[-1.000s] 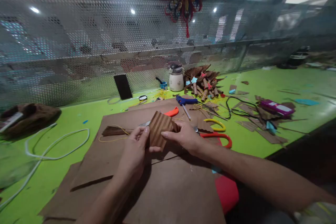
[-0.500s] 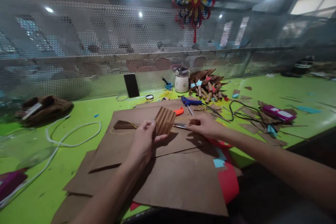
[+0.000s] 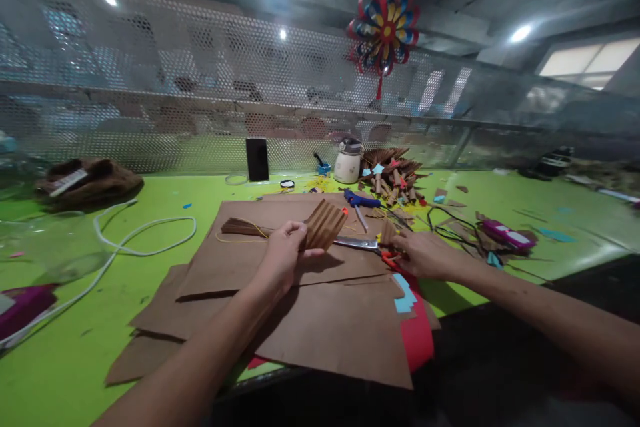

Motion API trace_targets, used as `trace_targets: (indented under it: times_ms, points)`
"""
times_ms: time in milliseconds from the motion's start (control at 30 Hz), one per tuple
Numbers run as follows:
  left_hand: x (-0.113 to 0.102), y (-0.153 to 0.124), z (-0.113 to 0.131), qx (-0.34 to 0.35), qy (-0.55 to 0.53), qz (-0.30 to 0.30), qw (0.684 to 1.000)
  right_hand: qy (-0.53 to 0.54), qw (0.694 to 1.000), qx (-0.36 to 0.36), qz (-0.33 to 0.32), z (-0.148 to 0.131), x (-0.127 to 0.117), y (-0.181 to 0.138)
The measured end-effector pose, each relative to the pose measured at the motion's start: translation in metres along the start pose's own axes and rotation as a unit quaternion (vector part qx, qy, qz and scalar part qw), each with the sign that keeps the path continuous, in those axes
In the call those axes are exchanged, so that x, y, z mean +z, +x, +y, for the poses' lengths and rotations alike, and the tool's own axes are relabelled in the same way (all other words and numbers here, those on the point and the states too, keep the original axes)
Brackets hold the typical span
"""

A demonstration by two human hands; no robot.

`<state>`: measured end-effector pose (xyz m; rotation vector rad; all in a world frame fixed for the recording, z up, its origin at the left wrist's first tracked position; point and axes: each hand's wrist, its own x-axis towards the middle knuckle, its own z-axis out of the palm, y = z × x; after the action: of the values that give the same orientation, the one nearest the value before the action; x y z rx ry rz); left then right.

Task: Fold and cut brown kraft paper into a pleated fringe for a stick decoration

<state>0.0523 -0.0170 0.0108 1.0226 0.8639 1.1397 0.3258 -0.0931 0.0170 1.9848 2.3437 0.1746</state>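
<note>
My left hand (image 3: 286,255) is closed on a pleated brown paper piece (image 3: 325,224) and holds it up over the brown paper sheets (image 3: 320,333). My right hand (image 3: 425,255) lies to the right at the sheets' edge. Its fingers are curled by a small brown paper piece (image 3: 387,231) and over the red handles of the scissors (image 3: 356,243), whose blade points left toward the pleated piece. Another folded brown strip with yellow thread (image 3: 240,227) lies on the sheets behind my left hand.
On the green table (image 3: 165,200) are a blue glue gun (image 3: 361,200), a white jar (image 3: 349,163), a pile of brown paper fans (image 3: 395,172), a black phone (image 3: 257,159), a white cable (image 3: 145,240), black wire, a purple object (image 3: 505,233) and a brown bag (image 3: 87,180). A perforated metal screen stands behind with a paper pinwheel (image 3: 385,23).
My right hand has let go of the pleated piece and moved right to the scissors' handles. My left hand alone keeps the piece raised. The view has tilted up.
</note>
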Motion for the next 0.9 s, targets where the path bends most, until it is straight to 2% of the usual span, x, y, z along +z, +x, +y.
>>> trace_targets:
  times_ms: [133,233,433,700,900]
  points:
    - [0.001,-0.003,0.002,0.009,-0.002,-0.013,1.0,0.077,0.993,0.077,0.053,0.015,0.005,0.012]
    - [0.001,-0.005,0.002,0.013,-0.006,-0.027,1.0,0.094,0.987,0.115,0.055,0.03,0.017,0.026]
    - [-0.002,-0.002,0.0,-0.005,0.009,-0.033,0.999,0.146,0.984,0.095,0.027,0.048,0.03,0.042]
    - [0.0,-0.003,0.0,-0.024,-0.003,-0.042,0.999,0.121,0.974,0.167,0.088,0.05,0.029,0.038]
    - [-0.002,0.0,-0.001,-0.025,-0.007,-0.026,0.999,0.105,0.986,0.113,0.07,0.043,0.032,0.049]
